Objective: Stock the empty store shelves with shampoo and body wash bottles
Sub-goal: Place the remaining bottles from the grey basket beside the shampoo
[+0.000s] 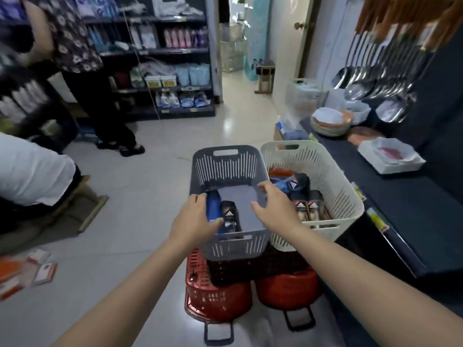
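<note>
A grey slatted basket [226, 166] sits in front of me on stacked red baskets [215, 296]. Inside it lie a blue bottle [213, 205] and a black bottle [229, 215] with a white logo. My left hand [194, 217] is over the basket's left rim with its fingers curled around the blue bottle. Over the basket's right side my right hand [274, 206] hovers with fingers spread and nothing in it. To the right, a cream basket [318, 166] holds several dark bottles [307, 205] and orange packs.
A dark counter [400, 211] with plates, a white tray and hanging ladles runs along the right. Stocked shelves [160, 53] stand at the back left, with a standing person [82, 71] before them. Someone in white [32, 169] crouches at left. Orange boxes [25, 269] lie on the floor.
</note>
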`<state>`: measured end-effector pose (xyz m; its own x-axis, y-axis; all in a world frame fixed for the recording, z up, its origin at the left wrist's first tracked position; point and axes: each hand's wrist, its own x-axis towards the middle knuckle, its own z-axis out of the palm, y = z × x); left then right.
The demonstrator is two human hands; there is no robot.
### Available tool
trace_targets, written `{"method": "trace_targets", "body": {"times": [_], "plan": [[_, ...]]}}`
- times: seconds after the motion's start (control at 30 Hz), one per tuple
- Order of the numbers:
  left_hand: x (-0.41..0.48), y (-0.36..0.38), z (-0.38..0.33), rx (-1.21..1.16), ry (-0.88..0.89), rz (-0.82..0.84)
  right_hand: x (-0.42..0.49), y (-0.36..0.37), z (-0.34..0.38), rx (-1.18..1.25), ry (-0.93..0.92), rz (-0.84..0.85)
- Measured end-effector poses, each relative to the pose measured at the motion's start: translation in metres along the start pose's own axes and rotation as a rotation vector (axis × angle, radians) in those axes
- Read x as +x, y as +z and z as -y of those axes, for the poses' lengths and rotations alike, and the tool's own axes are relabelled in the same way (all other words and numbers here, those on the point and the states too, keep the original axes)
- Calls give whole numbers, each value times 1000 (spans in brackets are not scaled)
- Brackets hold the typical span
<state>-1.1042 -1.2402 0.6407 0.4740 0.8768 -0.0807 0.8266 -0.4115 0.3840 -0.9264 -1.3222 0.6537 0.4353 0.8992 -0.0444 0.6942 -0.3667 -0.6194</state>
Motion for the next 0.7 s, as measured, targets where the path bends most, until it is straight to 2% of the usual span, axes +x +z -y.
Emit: {"method": "trace_targets", "body": {"times": [0.1,0.23,0.33,0.4,0.53,0.7], "plan": [[49,11,5,19,-65,33,68,30,-10,79,96,130],[115,44,9,48,-167,180,127,77,-31,-71,312,442],[125,60,7,87,-217,324,119,97,-34,-126,364,537],[183,118,29,82,-363,481,174,157,-60,-139,463,646],[179,151,32,230,-322,529,159,179,-55,-138,481,697],[200,181,53,312,-316,500,169,202,-68,-134,511,604]]}}
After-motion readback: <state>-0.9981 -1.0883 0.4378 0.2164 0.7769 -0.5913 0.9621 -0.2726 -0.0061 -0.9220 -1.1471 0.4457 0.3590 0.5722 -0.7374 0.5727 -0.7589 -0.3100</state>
